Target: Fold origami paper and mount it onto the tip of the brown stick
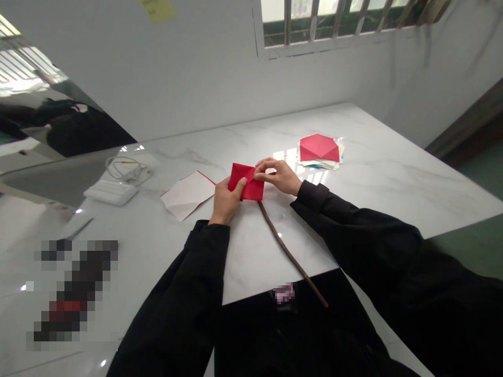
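Black sleeves (168, 293) reach the left grip (226, 201) and right grip (277, 176), both pinching folded red paper (246, 181) over the marble worktop (393, 178); slackened pressure could let the fold spring open.

Nothing legible anywhere. The yellow sticky note (157, 9) on the wall (204, 73) showed faint marks, too small to read; any label on the pixelated item (74, 293) at lower left was blurred out.

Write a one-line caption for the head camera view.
Left hand and right hand hold a folded red paper square over a white marble table, beside a creased paper sheet.
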{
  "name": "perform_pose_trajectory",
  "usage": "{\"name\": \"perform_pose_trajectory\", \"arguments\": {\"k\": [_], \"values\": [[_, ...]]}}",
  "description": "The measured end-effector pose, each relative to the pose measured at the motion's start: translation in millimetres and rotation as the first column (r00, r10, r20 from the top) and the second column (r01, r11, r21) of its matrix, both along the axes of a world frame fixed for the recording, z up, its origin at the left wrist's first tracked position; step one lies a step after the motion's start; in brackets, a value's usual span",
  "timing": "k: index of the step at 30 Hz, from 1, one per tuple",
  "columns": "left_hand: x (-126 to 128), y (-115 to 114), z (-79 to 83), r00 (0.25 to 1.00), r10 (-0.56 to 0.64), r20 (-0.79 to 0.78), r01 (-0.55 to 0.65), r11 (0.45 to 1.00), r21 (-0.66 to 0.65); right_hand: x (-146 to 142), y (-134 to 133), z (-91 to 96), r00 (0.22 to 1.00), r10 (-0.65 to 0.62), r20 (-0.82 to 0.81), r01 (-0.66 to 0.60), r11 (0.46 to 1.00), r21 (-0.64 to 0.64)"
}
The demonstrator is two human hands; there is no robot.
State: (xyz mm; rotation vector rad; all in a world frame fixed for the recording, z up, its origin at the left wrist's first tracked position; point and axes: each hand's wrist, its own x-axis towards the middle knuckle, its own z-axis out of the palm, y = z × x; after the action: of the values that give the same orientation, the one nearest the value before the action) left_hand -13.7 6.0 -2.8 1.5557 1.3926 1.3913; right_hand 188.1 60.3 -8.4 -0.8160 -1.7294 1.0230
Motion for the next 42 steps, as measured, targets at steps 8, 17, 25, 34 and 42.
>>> {"name": "perform_pose_trajectory", "arguments": {"k": [8, 17, 25, 34, 42], "values": [[0.7, 0.9, -2.6, 1.0, 0.006, 0.008, -0.006, 1.0, -0.002, 3.9, 1.6, -3.5, 0.993, -0.037, 0.114, 0.022, 0.991, 0.133], [0.5, 0.5, -2.4, 1.0, -0.002, -0.001, 0.002, 1.0, -0.007, 2.3, 1.4, -2.0, 0.993, 0.015, 0.118, -0.023, 0.998, 0.063], [-1.9, 1.9, -5.0, 1.0, -0.023, -0.008, 0.023, 1.0, -0.005, 4.2, 0.5, -1.0, 0.992, 0.074, 0.105, -0.081, 0.995, 0.056], [-1.4, 2.1, -5.2, 0.999, -0.022, -0.028, 0.022, 1.0, -0.005, 0.5, -1.5, -3.9, 0.985, 0.06, 0.16, -0.081, 0.988, 0.132], [0.5, 0.8, -3.8, 0.999, -0.041, -0.033, 0.04, 0.999, -0.004, -0.3, -0.2, -8.6, 0.979, 0.014, 0.202, -0.055, 0.978, 0.202]]}}
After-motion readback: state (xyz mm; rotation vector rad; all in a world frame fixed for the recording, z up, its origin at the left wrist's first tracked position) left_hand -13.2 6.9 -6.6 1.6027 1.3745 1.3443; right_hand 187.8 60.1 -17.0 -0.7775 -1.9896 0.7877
